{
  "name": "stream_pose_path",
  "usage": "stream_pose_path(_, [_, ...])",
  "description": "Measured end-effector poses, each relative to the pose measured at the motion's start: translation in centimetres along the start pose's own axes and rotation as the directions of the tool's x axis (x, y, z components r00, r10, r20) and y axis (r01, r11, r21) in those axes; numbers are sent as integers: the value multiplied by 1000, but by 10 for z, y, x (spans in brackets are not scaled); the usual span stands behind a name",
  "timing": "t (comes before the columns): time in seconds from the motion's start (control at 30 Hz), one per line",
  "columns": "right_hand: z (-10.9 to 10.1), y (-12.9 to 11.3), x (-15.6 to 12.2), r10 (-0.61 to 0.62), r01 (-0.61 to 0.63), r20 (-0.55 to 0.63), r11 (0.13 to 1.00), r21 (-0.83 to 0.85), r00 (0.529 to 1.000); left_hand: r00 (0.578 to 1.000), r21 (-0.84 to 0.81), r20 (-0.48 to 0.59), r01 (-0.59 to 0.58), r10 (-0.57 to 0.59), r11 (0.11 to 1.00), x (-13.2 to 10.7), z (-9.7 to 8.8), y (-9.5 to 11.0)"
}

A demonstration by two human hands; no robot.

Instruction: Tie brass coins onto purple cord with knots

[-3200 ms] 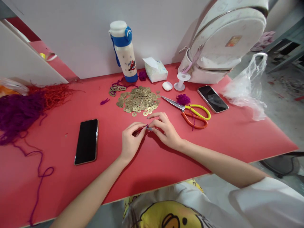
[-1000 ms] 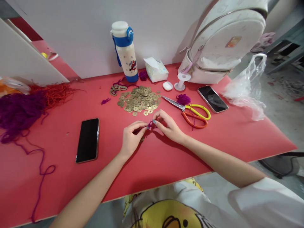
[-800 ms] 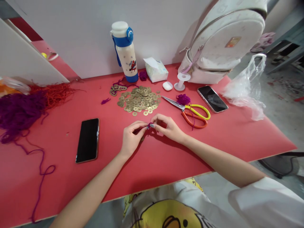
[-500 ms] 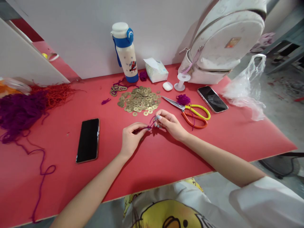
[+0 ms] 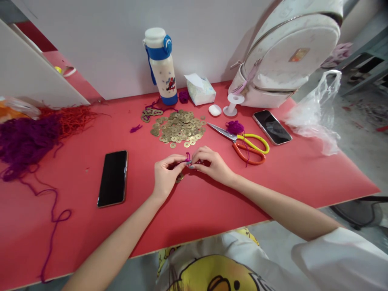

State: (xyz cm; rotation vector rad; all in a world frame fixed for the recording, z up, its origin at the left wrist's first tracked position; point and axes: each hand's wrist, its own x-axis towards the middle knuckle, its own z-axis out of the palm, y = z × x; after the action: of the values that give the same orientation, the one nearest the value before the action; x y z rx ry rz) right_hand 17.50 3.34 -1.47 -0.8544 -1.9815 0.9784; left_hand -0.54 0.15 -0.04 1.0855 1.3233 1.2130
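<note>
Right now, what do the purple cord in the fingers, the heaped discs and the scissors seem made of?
Purple cord: probably yarn, matte and curling freely; fibre unclear. Heaped discs: likely metal, perhaps brass, from their dull gold sheen. Scissors: blades probably steel, grey and shiny; orange and yellow handles perhaps plastic, smooth and evenly coloured.

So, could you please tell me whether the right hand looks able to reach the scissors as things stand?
Probably yes: the scissors lie just beyond the right hand, with only red tabletop showing between, though its fingers are at the purple cord.
</note>
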Motion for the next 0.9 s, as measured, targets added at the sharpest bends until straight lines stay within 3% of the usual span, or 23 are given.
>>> stream_pose_path(0.23, [0,0,0,-18,36,111,987,-159,994,997,-32,44,-62,63,998,-5,3,4])
stream_pose_path(0.5, [-1,-3,-2,36,-12,81,960,-281,996,991,13,103,-87,85,996,-8,1,10])
stream_pose_path(0.63, [-1,-2,-2,52,-28,70,950,-310,996,996,27,72,-49,47,998,-6,2,8])
stream_pose_path(0.77, [-1,1,-1,33,-22,48,975,-219,998,998,60,30,49,-51,997,-2,2,2])
stream_pose_path(0.9, [-1,-1,0,4,-4,3,1000,9,1000,999,118,23,39,-42,992,0,1,-1])
